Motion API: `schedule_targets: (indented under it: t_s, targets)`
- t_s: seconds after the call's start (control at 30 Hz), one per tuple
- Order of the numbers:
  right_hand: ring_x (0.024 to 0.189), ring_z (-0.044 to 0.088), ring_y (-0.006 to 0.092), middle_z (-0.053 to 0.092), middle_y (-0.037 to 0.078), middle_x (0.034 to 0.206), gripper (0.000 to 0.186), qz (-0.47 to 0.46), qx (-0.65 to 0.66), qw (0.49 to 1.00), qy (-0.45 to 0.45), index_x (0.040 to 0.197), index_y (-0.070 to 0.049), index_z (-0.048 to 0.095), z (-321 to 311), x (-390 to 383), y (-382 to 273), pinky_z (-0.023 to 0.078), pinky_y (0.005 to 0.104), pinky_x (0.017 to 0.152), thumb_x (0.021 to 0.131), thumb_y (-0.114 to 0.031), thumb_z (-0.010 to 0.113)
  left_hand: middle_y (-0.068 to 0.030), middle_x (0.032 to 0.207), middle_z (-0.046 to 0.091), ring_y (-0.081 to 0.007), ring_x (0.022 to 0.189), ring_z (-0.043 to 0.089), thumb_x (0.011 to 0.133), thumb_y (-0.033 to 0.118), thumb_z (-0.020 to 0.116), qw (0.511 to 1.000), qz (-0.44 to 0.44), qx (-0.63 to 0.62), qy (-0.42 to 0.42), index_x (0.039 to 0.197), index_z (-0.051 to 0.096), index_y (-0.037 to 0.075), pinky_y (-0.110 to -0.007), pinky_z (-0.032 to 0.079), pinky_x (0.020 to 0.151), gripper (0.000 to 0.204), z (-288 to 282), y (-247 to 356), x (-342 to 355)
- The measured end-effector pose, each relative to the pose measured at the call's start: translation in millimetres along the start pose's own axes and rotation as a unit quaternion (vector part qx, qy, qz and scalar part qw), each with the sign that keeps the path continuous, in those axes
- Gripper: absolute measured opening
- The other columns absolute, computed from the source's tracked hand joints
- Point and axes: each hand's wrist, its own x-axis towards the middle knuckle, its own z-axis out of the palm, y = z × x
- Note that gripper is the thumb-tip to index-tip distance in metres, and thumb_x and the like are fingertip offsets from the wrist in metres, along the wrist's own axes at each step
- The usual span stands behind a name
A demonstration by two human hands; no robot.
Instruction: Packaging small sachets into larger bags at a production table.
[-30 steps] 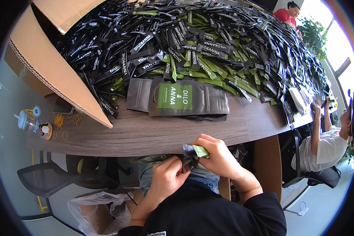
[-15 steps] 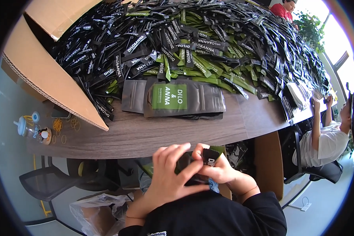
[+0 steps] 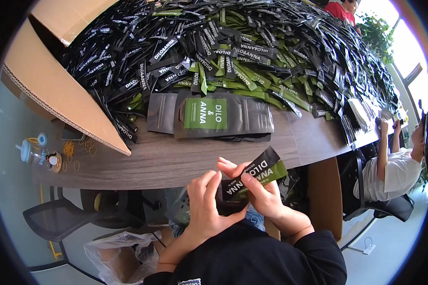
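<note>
Behind the hands, a table (image 3: 157,166) carries a broad heap of packets (image 3: 166,52). Over the person's lap, the left hand (image 3: 206,204) curves upward around a dark pouch (image 3: 231,207), thumb and fingers apart; whether they grip it is unclear. The right hand (image 3: 267,198) clamps its fingers on a black sachet (image 3: 260,164) overlapping a green sachet (image 3: 276,172), long axes slanting toward upper right. The left hand hides much of the pouch; the green sachet's lower end is obscured.
</note>
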Motion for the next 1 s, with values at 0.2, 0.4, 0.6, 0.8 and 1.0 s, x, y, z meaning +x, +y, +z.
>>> schedule_targets:
  t_s: [0.2,0.4,0.6,0.8,1.0]
  targets:
    - [0.103,0.058,0.0161,0.064,0.009,0.104,0.022,0.159,-0.159,0.973,0.059,0.108,0.001,0.06,2.3,-0.4,-11.8,0.046,0.0312,0.088,0.087,-0.006,0.06,-0.0174,0.122,0.044,-0.0347,0.108,0.047,0.058,0.026,0.086,0.996,0.012,-0.084,-0.01,0.13,0.038,0.004,-0.044,0.042,0.088,0.089,-6.9,0.0,4.1]
    - [0.1,0.059,0.0157,0.062,0.01,0.111,0.034,-0.025,-0.095,0.992,0.076,0.111,0.001,0.058,12.7,1.9,-12.7,0.047,0.0295,0.086,0.08,-0.007,0.069,-0.0149,0.074,0.064,-0.0278,0.061,0.063,0.079,0.009,0.069,0.973,-0.119,-0.126,-0.15,0.099,0.061,0.0,-0.03,0.049,0.056,0.023,-49.8,-25.1,7.2]
    - [0.093,0.064,0.0282,0.065,0.017,0.104,0.035,0.012,-0.449,0.889,-0.091,0.119,-0.001,0.056,-13.5,4.4,-19.7,0.048,0.032,0.084,0.085,-0.006,0.06,-0.0161,0.065,0.06,-0.0288,0.053,0.06,0.083,0.009,0.065,0.969,-0.13,-0.15,-0.144,0.09,0.063,0.001,-0.031,0.043,0.047,0.011,-47.6,-27.8,5.5]
    - [0.064,0.06,0.0199,0.064,0.016,0.077,0.026,0.107,-0.369,0.871,-0.306,0.113,0.001,0.058,-45.0,3.1,-15.3,0.046,0.03,0.062,0.089,-0.009,0.055,-0.0147,0.064,0.06,-0.0315,0.053,0.058,0.087,0.015,0.062,0.953,-0.104,-0.171,-0.227,0.091,0.062,0.003,-0.034,0.043,0.047,0.012,-48.6,-25.2,5.6]
    - [0.055,0.039,0.0054,0.046,0.003,0.053,0.024,0.229,-0.318,0.884,-0.256,0.075,0.004,0.059,-31.9,7.3,-13.9,0.035,0.0275,0.047,0.085,-0.017,0.065,-0.0151,0.062,0.059,-0.031,0.053,0.059,0.088,0.012,0.06,0.959,-0.118,-0.166,-0.199,0.09,0.06,0.003,-0.034,0.042,0.046,0.009,-42.4,-19.4,4.5]
